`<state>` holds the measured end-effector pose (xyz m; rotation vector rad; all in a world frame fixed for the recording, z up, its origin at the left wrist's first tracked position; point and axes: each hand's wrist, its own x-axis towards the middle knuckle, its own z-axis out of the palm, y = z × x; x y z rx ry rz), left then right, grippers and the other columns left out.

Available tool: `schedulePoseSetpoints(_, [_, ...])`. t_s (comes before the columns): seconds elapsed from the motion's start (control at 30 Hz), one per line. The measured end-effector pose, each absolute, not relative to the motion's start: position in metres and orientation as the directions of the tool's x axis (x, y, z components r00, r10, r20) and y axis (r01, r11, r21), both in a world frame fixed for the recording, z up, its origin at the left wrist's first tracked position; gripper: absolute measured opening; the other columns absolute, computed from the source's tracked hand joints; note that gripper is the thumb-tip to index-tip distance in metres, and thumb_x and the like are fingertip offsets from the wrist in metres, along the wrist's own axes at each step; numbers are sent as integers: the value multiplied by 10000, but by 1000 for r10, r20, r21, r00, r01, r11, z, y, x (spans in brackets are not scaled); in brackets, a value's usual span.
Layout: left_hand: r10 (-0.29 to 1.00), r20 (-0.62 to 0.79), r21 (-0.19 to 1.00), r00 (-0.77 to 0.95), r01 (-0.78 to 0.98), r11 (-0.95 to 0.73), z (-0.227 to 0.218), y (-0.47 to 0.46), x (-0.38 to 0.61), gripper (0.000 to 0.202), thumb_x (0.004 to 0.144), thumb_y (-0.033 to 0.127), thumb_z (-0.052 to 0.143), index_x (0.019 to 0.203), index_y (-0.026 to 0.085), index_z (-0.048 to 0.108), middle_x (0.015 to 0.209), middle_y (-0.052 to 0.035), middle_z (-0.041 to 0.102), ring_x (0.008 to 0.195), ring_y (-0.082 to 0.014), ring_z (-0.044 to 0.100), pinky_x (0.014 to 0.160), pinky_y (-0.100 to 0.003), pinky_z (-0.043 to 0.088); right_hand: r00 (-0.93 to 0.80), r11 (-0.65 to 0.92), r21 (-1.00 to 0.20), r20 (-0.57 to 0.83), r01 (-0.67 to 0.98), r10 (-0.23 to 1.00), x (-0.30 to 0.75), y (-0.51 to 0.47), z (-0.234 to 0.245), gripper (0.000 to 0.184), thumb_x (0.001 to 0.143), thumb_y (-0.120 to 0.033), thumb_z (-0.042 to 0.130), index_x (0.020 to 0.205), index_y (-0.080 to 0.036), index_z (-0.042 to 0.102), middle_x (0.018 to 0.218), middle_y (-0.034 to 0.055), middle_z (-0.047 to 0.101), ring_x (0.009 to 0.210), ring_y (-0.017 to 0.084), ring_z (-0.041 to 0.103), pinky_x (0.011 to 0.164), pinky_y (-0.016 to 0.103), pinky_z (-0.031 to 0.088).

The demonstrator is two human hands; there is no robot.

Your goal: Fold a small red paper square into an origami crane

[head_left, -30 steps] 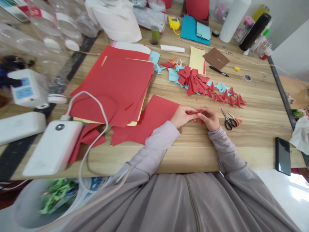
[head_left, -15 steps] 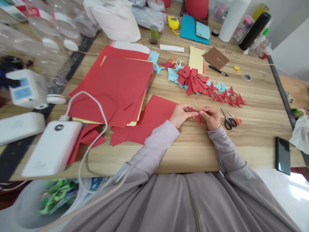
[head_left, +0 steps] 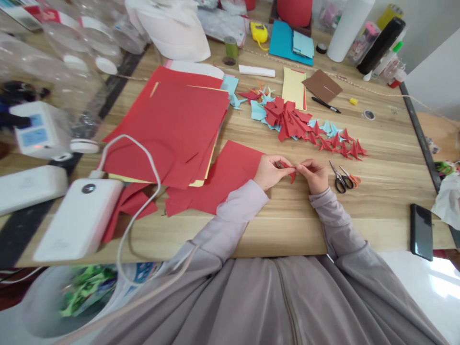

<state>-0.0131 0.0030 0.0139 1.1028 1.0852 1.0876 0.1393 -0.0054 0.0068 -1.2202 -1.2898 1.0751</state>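
Observation:
Both my hands meet over the wooden table (head_left: 377,201), pinching a small folded red paper piece (head_left: 292,173) between them. My left hand (head_left: 270,171) grips its left end with curled fingers. My right hand (head_left: 314,174) holds the right end, fingertips pressed together. The piece's point hangs down between the hands. Just left of my left hand lies a loose red sheet (head_left: 223,177). Beyond the hands a row of folded red and light blue paper shapes (head_left: 305,127) stretches across the table.
Scissors (head_left: 343,178) lie right of my right hand and a dark phone (head_left: 421,231) near the table's right edge. A stack of red paper (head_left: 172,129) covers the left middle. A white power bank (head_left: 79,218) with a cable sits front left. Bottles and supplies line the back.
My hands have turned and worked the red piece slightly; its point now hangs lower between the fingertips. Nothing else has moved.

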Motion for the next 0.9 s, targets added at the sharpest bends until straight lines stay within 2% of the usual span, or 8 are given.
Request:
schedulePoseSetpoints(0.23, [985, -111, 988, 134, -90, 124, 11, 3, -13, 196, 540, 231, 800, 627, 139, 649, 475, 22, 556, 426, -76, 475, 435, -216, 348, -16, 84, -993, 83, 77, 996, 141, -5, 6, 387, 661, -529, 738, 543, -196, 582, 516, -14, 597, 500, 116, 538, 543, 285, 472])
schedulePoseSetpoints(0.37, [971, -163, 959, 175, -203, 197, 12, 4, -13, 390, 511, 207, 815, 860, 121, 663, 520, 28, 598, 415, -88, 512, 438, -221, 404, -15, 70, -996, 69, 48, 997, 141, -5, 3, 382, 679, -535, 721, 586, -197, 569, 539, -19, 599, 520, 114, 550, 551, 275, 483])
schedulePoseSetpoints(0.43, [969, -159, 941, 190, -267, 206, 14, 4, -13, 488, 489, 211, 831, 931, 111, 648, 540, 27, 619, 415, -85, 524, 441, -217, 421, -51, 30, -999, 28, 33, 998, 140, -6, 1, 381, 635, -533, 754, 658, -200, 572, 576, -19, 619, 534, 121, 570, 527, 271, 490])
schedulePoseSetpoints(0.53, [965, -165, 923, 204, -313, 224, 15, 5, -15, 520, 476, 227, 844, 939, 97, 646, 545, 20, 636, 430, -86, 546, 457, -212, 445, -147, -37, -999, -42, 35, 988, 137, -7, 0, 420, 547, -498, 820, 679, -191, 567, 598, -8, 644, 527, 130, 588, 473, 264, 490])
schedulePoseSetpoints(0.67, [958, -186, 924, 220, -293, 247, 12, 5, -16, 512, 490, 239, 844, 947, 97, 660, 543, 10, 650, 443, -93, 569, 478, -214, 469, -174, -30, -999, -37, 41, 984, 136, -7, 0, 402, 553, -482, 823, 572, -170, 569, 562, 6, 643, 518, 117, 583, 471, 248, 499])
schedulePoseSetpoints(0.8, [959, -167, 927, 228, -294, 232, 8, 6, -15, 435, 528, 274, 834, 890, 96, 672, 494, 7, 634, 440, -110, 586, 491, -228, 492, -190, -69, -997, -61, -35, 980, 139, -5, 2, 405, 492, -457, 857, 561, -164, 586, 548, -5, 638, 480, 106, 562, 431, 239, 483])
schedulePoseSetpoints(0.9, [962, -161, 927, 222, -300, 225, 7, 8, -13, 422, 566, 337, 820, 879, 95, 674, 488, 3, 628, 454, -133, 610, 497, -248, 512, -211, -97, -994, -85, -50, 974, 141, -3, 3, 400, 515, -461, 847, 558, -166, 581, 519, -14, 619, 434, 95, 529, 389, 230, 448])
